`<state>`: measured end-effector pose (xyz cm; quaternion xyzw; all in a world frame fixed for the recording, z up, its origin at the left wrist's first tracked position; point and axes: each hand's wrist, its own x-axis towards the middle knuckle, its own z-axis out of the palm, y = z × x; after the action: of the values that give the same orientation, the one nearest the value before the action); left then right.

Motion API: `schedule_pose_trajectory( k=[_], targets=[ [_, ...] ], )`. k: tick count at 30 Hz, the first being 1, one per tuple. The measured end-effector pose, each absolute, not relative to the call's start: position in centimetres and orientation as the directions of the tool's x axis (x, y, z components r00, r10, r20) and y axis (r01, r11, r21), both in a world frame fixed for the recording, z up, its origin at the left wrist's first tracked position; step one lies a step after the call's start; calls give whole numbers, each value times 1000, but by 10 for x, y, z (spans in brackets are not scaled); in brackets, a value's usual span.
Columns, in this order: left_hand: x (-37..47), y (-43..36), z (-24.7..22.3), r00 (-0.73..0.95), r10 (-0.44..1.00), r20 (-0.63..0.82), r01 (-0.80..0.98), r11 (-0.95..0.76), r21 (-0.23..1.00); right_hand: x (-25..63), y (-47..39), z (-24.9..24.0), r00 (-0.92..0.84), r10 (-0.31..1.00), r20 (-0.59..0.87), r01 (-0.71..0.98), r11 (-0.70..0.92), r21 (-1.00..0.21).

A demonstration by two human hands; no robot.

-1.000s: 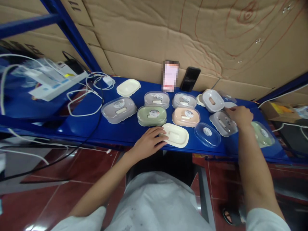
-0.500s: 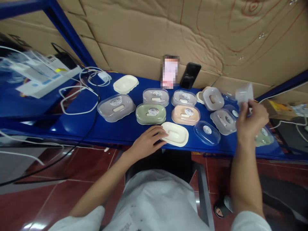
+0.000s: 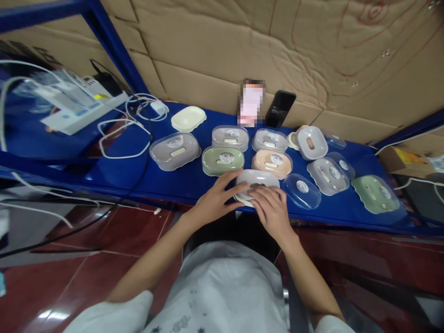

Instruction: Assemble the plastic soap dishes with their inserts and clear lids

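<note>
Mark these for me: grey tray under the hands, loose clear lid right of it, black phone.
Grey tray [image 3: 257, 177]: head view, inner surface toward the far side.
Clear lid [image 3: 301, 193]: head view, middle of its top, just below the sticker.
Black phone [image 3: 280, 109]: head view, middle of its front.

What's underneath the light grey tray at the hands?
A cream dish peeks out at the near edge; the light grey tray, left hand and right hand cover the rest.

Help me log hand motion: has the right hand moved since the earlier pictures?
Yes, leftward: judged against the loose clear lid, the right hand was to its right and is now to its left.
</note>
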<state>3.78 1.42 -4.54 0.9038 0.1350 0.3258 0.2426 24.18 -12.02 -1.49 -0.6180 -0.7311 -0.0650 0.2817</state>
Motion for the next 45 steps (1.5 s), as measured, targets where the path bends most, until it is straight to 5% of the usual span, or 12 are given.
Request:
schedule_pose_trajectory(
  k=[16, 23, 32, 45],
  targets=[
    [39, 11, -43, 814, 376, 442, 124, -857, 500, 256, -145, -30, -127, 875, 466, 953, 237, -187],
    [36, 8, -36, 785, 474, 400, 159, -778, 608, 334, -186, -39, 379, 803, 461, 925, -312, -217],
    [36, 12, -35, 798, 553, 238, 214, -630, 747, 278, -168, -32, 229, 863, 450, 877, 17, -480],
    [37, 19, -36, 780, 565, 270, 175, -611, 772, 247, -129, -23, -100, 900, 425, 969, 185, -163]
  ],
)
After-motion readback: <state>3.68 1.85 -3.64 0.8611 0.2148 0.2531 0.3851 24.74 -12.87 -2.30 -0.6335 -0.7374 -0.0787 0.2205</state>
